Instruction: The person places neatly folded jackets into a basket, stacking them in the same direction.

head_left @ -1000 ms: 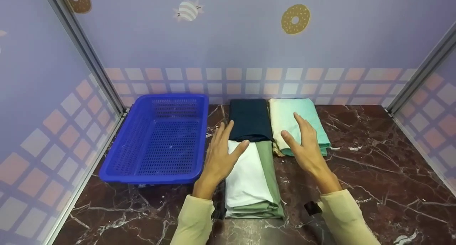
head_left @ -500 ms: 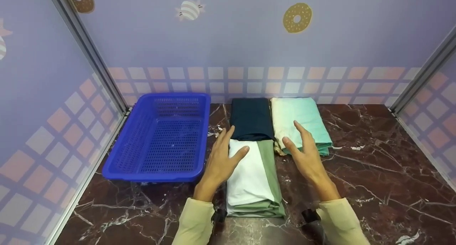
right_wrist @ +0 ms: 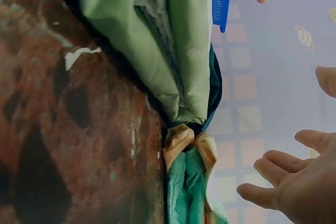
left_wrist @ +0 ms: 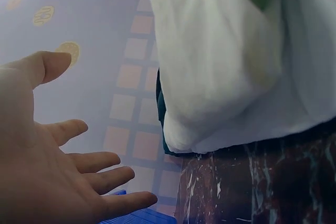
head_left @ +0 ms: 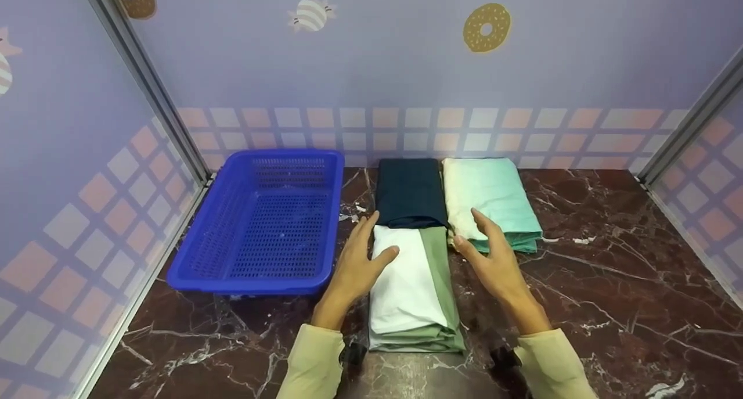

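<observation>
A folded white and green cloth [head_left: 406, 283] lies on the dark marbled table between the two hands. At its left edge hovers the left hand [head_left: 357, 268], fingers spread and holding nothing; the left wrist view shows its bare palm [left_wrist: 47, 166] facing the white side of the bundle. To the right of the cloth, the right hand [head_left: 496, 262] is held with thumb and fingers apart, also gripping nothing. Its fingertips overlap the front corner of a folded pale yellow and mint cloth [head_left: 487, 193]. Behind the white and green bundle sits a folded navy cloth [head_left: 411, 190].
A blue perforated plastic basket [head_left: 278, 236] stands at the left, beside the left hand. Patterned wall panels [head_left: 395, 68] enclose the marbled table [head_left: 615, 259] at the back and on both sides. White scraps [head_left: 585, 240] lie on the table at the right.
Both hands have drawn back slightly toward the person, and the right hand has shifted a little inward. The cloths and basket have stayed in place; the head view has shifted slightly.
</observation>
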Demonstrator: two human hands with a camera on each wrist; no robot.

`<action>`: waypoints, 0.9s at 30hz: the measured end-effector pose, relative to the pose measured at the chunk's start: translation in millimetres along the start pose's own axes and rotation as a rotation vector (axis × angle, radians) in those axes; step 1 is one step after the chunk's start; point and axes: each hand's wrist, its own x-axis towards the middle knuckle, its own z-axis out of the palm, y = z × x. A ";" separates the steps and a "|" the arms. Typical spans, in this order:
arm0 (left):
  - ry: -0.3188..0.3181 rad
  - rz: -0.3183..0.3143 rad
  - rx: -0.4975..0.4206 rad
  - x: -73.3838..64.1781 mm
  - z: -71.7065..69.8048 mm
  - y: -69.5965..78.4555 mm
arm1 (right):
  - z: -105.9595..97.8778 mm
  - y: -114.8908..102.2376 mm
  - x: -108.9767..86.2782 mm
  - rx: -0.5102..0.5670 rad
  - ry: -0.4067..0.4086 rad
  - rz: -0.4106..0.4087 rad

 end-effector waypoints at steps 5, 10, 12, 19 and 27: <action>0.004 -0.006 0.001 -0.7 1.9 -5.0 | 0.7 6.7 -0.3 0.009 -0.014 0.014; 0.014 -0.025 0.009 0.0 4.0 -11.0 | 0.9 12.0 -1.1 0.032 -0.043 0.010; 0.023 -0.029 0.014 0.8 4.4 -13.3 | 2.4 14.5 -0.1 0.040 -0.069 0.002; 0.027 -0.027 0.028 2.7 3.2 -18.7 | 8.3 17.2 1.3 0.051 -0.131 -0.016; -0.001 -0.105 0.013 1.6 6.2 -22.0 | 11.1 21.5 -2.5 -0.001 -0.233 0.022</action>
